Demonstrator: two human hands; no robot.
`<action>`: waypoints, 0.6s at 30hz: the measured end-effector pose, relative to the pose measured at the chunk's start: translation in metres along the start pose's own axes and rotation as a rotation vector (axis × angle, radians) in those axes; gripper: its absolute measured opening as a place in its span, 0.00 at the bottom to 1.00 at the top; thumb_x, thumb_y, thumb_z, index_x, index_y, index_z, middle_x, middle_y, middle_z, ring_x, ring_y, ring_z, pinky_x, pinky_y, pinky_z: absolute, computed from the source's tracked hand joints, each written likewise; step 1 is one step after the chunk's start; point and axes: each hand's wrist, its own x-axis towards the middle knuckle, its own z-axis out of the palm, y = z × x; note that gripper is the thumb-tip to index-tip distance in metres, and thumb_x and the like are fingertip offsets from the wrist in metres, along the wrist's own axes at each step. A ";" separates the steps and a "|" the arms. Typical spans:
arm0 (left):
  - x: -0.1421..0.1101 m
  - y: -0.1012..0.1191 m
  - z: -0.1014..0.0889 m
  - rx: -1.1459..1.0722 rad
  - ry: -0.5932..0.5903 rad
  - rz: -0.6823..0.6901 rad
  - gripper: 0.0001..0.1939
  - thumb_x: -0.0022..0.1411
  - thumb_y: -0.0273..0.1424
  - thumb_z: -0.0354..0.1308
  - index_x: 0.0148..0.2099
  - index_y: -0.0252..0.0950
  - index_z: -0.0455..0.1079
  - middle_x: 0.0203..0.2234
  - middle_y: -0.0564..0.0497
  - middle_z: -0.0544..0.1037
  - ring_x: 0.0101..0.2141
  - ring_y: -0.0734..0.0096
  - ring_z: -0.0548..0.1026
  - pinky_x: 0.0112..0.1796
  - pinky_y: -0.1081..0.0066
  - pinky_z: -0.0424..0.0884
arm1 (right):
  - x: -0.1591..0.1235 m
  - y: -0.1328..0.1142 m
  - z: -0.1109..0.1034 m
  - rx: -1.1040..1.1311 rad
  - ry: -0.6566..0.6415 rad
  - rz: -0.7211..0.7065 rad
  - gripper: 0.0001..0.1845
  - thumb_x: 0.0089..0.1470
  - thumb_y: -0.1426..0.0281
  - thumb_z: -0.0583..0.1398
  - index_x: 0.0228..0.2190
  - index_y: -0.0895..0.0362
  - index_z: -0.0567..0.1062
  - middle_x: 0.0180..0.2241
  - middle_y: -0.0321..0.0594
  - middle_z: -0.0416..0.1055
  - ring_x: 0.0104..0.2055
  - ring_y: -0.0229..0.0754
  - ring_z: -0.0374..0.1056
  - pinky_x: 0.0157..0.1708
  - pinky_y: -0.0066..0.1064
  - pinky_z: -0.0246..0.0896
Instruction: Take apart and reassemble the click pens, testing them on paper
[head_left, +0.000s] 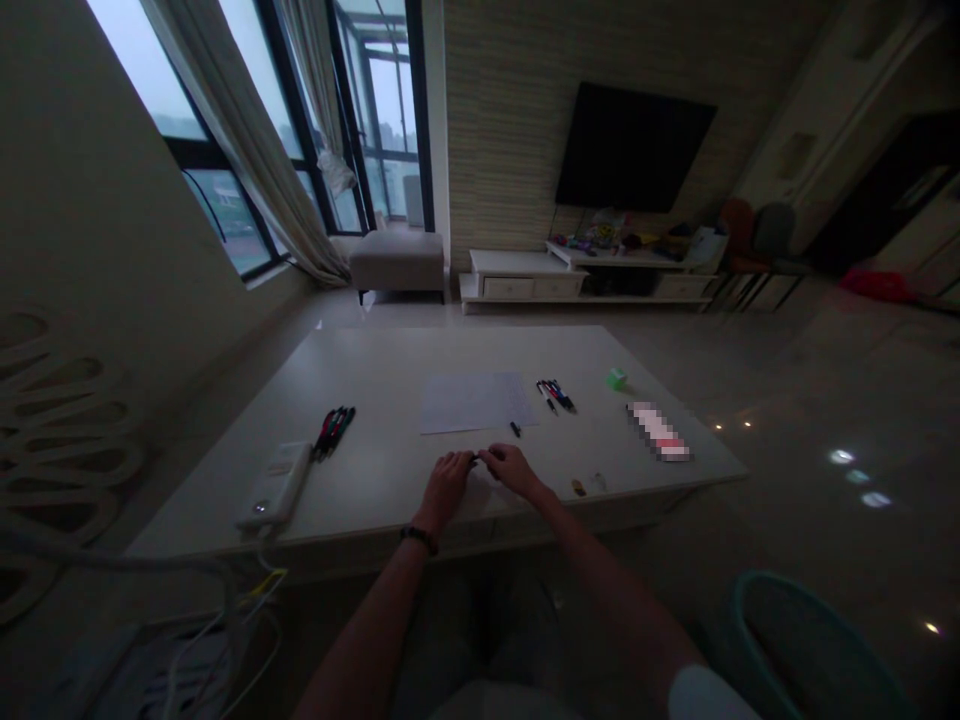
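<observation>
Small dark pen-like piece point(474, 461) sits between the person's left hand point(446, 487) and right hand point(514, 470), each curled nearly shut on it, seemingly pinched from both sides for steadiness above the pale rectangular tabletop point(375, 370); bundled red-and-black pens point(333, 432) lie within reach.

Pen bunches point(334, 432) flank the paper point(474, 403) (both sides).

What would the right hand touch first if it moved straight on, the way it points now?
Its fingers point toward the left hand, so the right hand would probably first touch the small dark object at the left fingertips, though depth is unclear.
</observation>
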 end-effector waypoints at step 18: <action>0.000 -0.001 0.001 -0.007 -0.009 0.015 0.08 0.65 0.31 0.43 0.43 0.37 0.62 0.33 0.50 0.72 0.35 0.69 0.68 0.38 0.67 0.63 | 0.008 -0.004 -0.009 -0.212 -0.056 -0.118 0.22 0.52 0.54 0.53 0.20 0.59 0.70 0.18 0.33 0.66 0.22 0.34 0.60 0.24 0.24 0.51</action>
